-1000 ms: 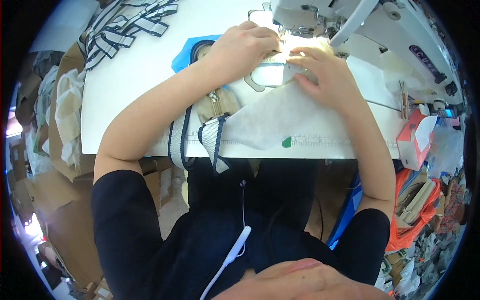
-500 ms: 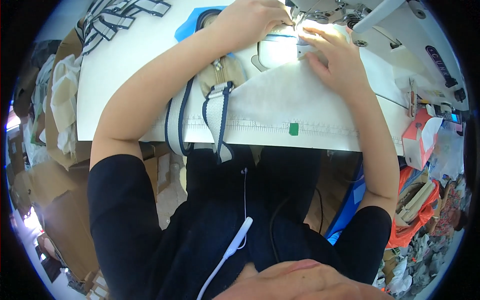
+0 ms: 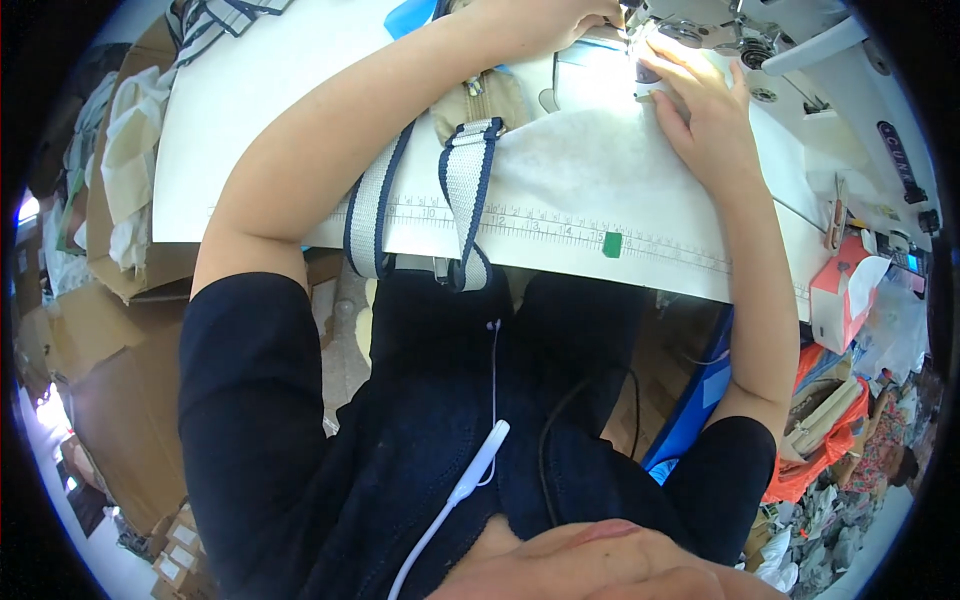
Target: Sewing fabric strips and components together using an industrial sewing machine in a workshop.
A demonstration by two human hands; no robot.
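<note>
At the top, my left hand [image 3: 555,24] has its fingers pinched together beside the needle area of a white sewing machine [image 3: 850,85]. What they grip there is hidden by glare and the fingers. Across the needle, my right hand [image 3: 708,120] rests with fingers stretched out and thumb apart, the fingertips near the presser foot. A small tan edge shows by that thumb. Below my left forearm lies a tan zippered pouch [image 3: 480,105], partly covered by the arm. From it a white webbing strap [image 3: 466,180] with navy edges loops over the table's front edge.
The white table [image 3: 230,170] has a printed ruler scale and a green mark [image 3: 612,245] along its front. More striped webbing [image 3: 215,28] lies at far left. Small snips [image 3: 836,212] and a red tissue box [image 3: 835,290] sit at right; cardboard boxes [image 3: 135,390] stand at left.
The view has shifted, so the table and machine sit higher and further right in the picture. Both hands stay by the needle, their grip looking much the same.
</note>
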